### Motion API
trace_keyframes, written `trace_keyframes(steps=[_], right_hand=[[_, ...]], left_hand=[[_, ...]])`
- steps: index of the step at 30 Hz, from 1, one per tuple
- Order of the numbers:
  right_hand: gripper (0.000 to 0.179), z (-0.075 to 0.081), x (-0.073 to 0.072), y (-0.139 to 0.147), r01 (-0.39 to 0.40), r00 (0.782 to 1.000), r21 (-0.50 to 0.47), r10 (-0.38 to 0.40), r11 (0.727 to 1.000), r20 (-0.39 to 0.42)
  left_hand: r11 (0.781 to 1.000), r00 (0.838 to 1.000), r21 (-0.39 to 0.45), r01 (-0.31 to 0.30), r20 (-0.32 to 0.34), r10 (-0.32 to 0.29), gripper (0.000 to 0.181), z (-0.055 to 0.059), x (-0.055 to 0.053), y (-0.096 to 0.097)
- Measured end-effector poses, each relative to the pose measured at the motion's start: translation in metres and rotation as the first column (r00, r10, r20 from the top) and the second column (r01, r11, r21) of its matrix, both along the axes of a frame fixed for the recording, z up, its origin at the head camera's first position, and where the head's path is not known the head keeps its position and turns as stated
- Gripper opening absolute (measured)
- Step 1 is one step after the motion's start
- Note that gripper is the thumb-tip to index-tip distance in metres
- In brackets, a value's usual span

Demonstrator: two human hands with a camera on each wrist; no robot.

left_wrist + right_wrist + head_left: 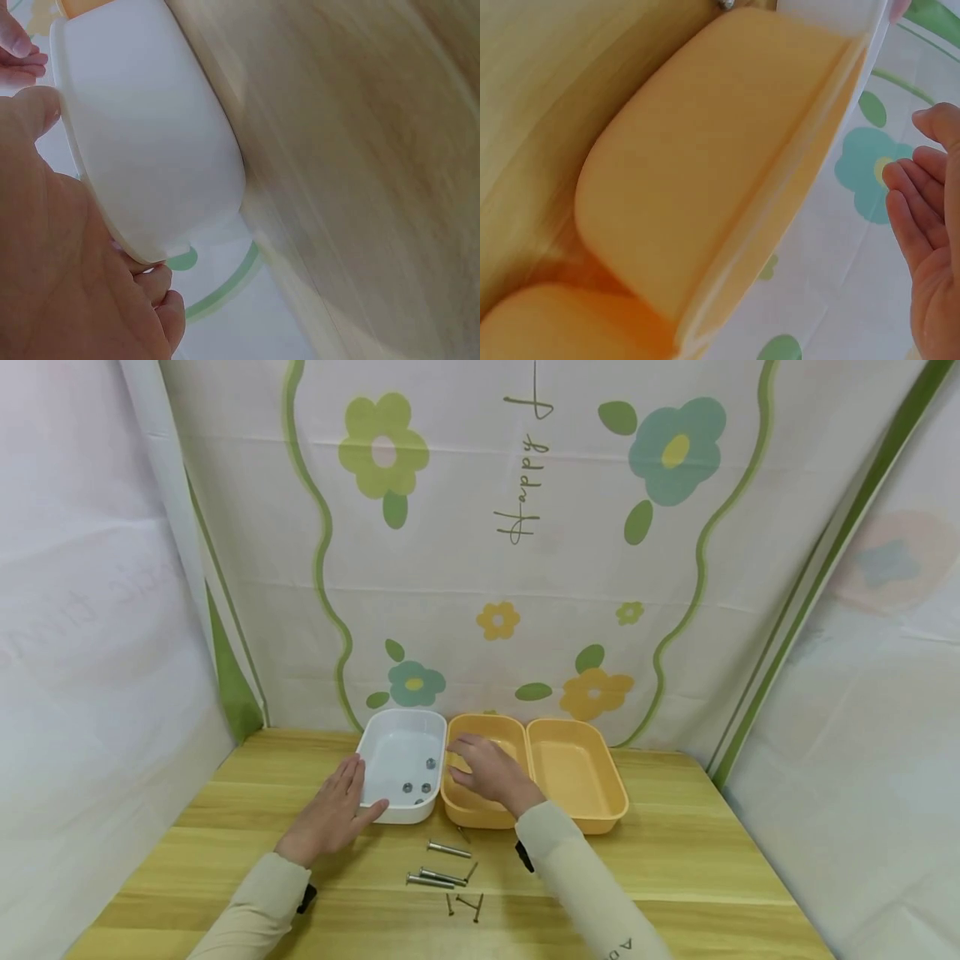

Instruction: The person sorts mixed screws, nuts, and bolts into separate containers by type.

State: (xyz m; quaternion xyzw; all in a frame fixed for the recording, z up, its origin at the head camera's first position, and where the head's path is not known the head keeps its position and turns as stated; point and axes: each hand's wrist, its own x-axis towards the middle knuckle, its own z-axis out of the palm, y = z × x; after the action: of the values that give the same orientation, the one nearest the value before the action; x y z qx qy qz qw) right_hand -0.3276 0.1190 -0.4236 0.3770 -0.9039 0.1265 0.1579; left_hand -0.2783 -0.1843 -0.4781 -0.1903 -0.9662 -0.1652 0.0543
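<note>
My left hand [328, 814] rests at the near left corner of the white tray [401, 814], fingers along its left side and thumb over the front rim. In the left wrist view the thumb touches the rim. Several metal nuts [426, 788] lie inside, toward the right. My right hand [491, 772] hovers over the middle yellow tray [480, 818], its fingers loosely bent toward the white tray. The right wrist view shows nothing between those fingers [911, 232].
A second yellow tray [618, 793] stands on the right, beside the middle one. In front of the trays, three long bolts [448, 849] and several thin screws [478, 908] lie on the wooden table [645, 893]. A flowered cloth [450, 560] hangs behind.
</note>
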Motion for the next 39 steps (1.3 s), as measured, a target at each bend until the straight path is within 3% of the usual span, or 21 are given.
trace_keyframes(steps=[8, 12, 17, 22, 27, 31, 34, 39], right_hand=[[0.034, 0.006, 0.005, 0.03, 0.054, 0.998, 0.069, -0.052, 0.996, -0.035], [0.04, 0.013, 0.013, 0.046, 0.084, 0.996, 0.085, -0.083, 0.993, -0.014], [0.05, 0.016, 0.02, 0.065, 0.139, 0.988, 0.112, -0.145, 0.984, 0.055], [0.067, 0.013, 0.026, 0.083, 0.203, 0.957, 0.151, -0.229, 0.967, 0.179], [0.083, 0.006, 0.032, 0.097, 0.235, 0.919, 0.154, -0.272, 0.96, 0.287], [0.089, -0.006, 0.034, 0.106, 0.258, 0.901, 0.162, -0.297, 0.953, 0.316], [0.09, -0.016, 0.036, 0.11, 0.263, 0.9, 0.179, -0.308, 0.948, 0.307], [0.088, -0.029, 0.038, 0.112, 0.243, 0.922, 0.188, -0.287, 0.952, 0.261]], left_hand=[[1.0, 1.0, 0.004, -0.002, 0.01, 0.002, 0.092, -0.002, -0.001, 0.0], [1.0, 1.0, 0.002, -0.002, 0.009, 0.002, 0.092, -0.001, 0.0, 0.0], [1.0, 1.0, 0.011, -0.002, -0.002, 0.002, 0.091, 0.0, 0.001, 0.0], [1.0, 1.0, 0.012, 0.002, 0.001, -0.002, 0.091, 0.001, 0.002, 0.0], [1.0, 1.0, 0.014, 0.0, 0.006, 0.0, 0.09, 0.002, 0.003, 0.001], [1.0, 1.0, 0.015, 0.0, -0.002, 0.0, 0.09, 0.002, 0.003, 0.001], [1.0, 1.0, 0.013, 0.002, -0.002, -0.001, 0.09, 0.002, 0.003, 0.002], [1.0, 1.0, 0.007, 0.003, -0.003, -0.003, 0.09, 0.001, 0.003, 0.002]])
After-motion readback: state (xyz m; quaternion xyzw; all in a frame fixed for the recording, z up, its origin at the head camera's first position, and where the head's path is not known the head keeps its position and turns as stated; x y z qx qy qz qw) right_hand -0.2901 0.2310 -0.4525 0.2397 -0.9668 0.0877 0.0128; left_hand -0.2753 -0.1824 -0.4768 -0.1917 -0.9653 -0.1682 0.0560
